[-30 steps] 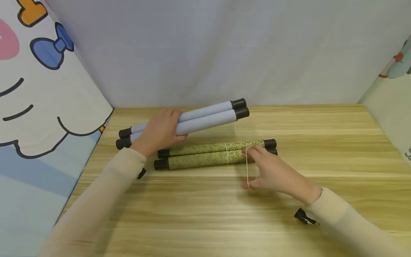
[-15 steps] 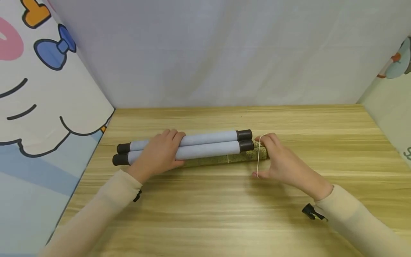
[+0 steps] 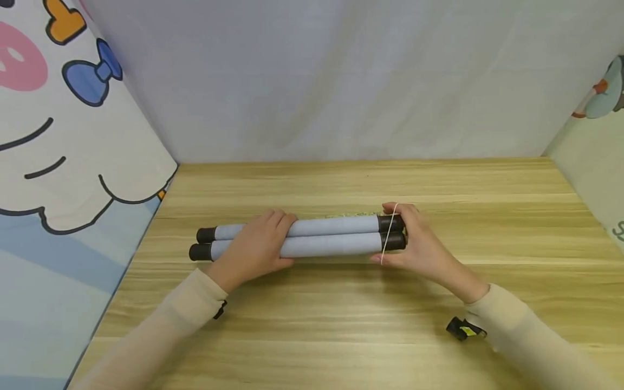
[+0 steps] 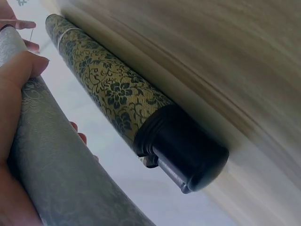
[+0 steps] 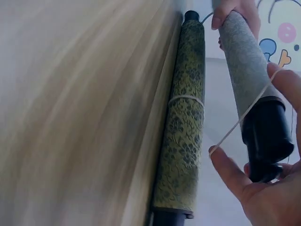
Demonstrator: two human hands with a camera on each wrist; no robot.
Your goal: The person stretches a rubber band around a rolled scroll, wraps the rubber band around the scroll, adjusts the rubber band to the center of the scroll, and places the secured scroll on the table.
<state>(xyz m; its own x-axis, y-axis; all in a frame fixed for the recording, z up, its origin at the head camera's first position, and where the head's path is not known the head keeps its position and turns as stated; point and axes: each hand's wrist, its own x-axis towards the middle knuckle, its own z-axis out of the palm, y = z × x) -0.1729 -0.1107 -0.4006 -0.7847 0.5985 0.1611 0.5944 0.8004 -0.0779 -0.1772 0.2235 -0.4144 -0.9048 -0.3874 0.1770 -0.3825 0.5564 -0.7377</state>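
My left hand (image 3: 255, 244) grips two pale blue rolled scrolls (image 3: 336, 245) with black end knobs, side by side, around their left half. My right hand (image 3: 423, 250) is at their right ends, thumb and fingers spread apart. Stretched over its fingertips is a white rubber band (image 3: 389, 233), which crosses the black knobs in the head view. Below the held pair lie green-gold brocade scrolls (image 5: 186, 127) with their own white band (image 5: 187, 97) around them. In the head view the blue scrolls hide nearly all of the green ones; the left wrist view shows a gap between the two.
The wood-grain table (image 3: 351, 325) spreads under everything. A pale curtain (image 3: 341, 81) hangs along its back edge, and a cartoon-printed cloth (image 3: 73, 189) borders the left side. Black wrist-worn devices (image 3: 463, 329) hang under the sleeves.
My left hand has brought the blue scrolls down and forward, then right, over the green ones. The band on my right fingers, earlier apart from the blue scrolls, now crosses their right ends.
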